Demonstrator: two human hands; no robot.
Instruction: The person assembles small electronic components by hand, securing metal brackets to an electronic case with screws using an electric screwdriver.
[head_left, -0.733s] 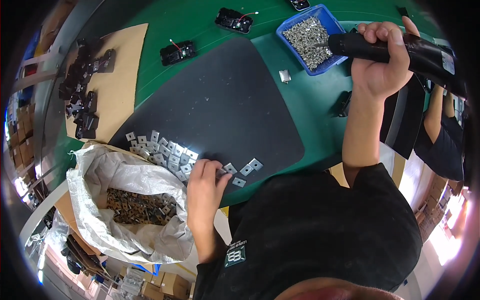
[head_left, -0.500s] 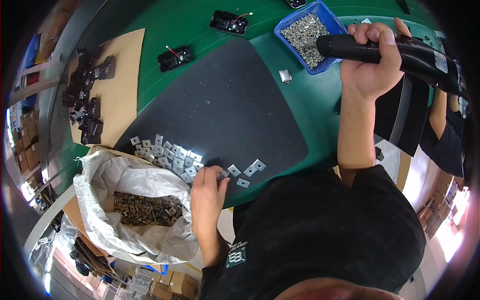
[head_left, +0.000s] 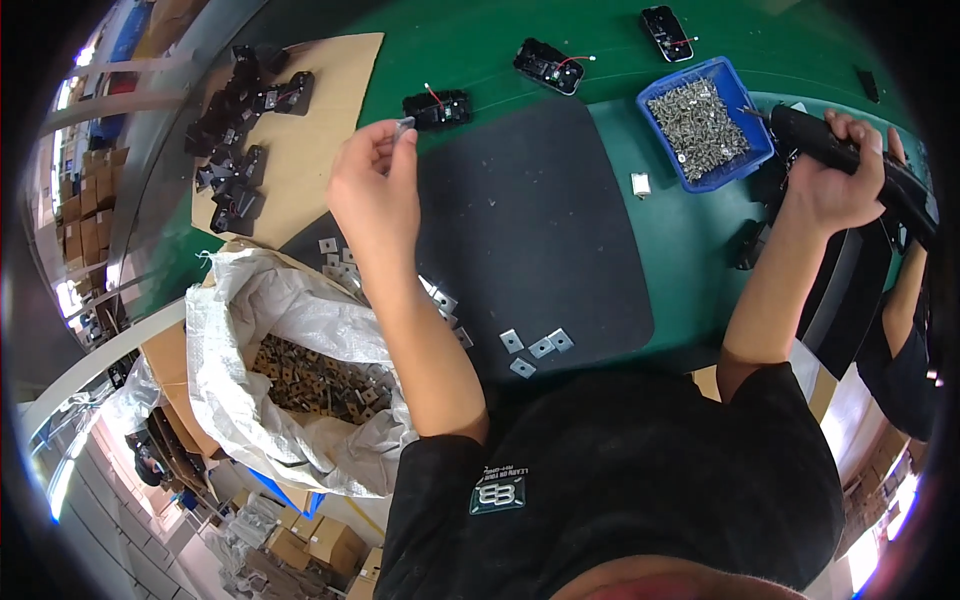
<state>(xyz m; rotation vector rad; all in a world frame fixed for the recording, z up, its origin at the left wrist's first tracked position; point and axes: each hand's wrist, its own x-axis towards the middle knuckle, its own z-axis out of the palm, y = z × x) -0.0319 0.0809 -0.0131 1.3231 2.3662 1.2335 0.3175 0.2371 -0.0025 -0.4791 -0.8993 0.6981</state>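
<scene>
My left hand (head_left: 378, 185) is raised beside a black plastic housing (head_left: 443, 107) with a red wire. Pinched between its thumb and fingers is a small metal plate (head_left: 404, 124). In my right hand (head_left: 838, 180) is a black power screwdriver (head_left: 815, 135), its tip pointing left at the right rim of a blue bin (head_left: 655, 150) full of screws (head_left: 700, 125). Several square metal plates with holes (head_left: 541, 347) lie on the dark mat (head_left: 530, 220) near my body; more are partly hidden behind my left forearm.
A white woven sack (head_left: 240, 400) of metal plates stands at the lower left. Black parts (head_left: 235, 140) lie on cardboard (head_left: 345, 75) at the far left. Two more housings (head_left: 550, 66) are at the back. A silvery square piece (head_left: 640, 184) lies near the bin. Another person's arm (head_left: 905, 300) shows at right.
My left hand has lifted from the plates near the sack and moved up toward the housing, holding one plate. My right hand drew the screwdriver rightward and back, its tip leaving the screws.
</scene>
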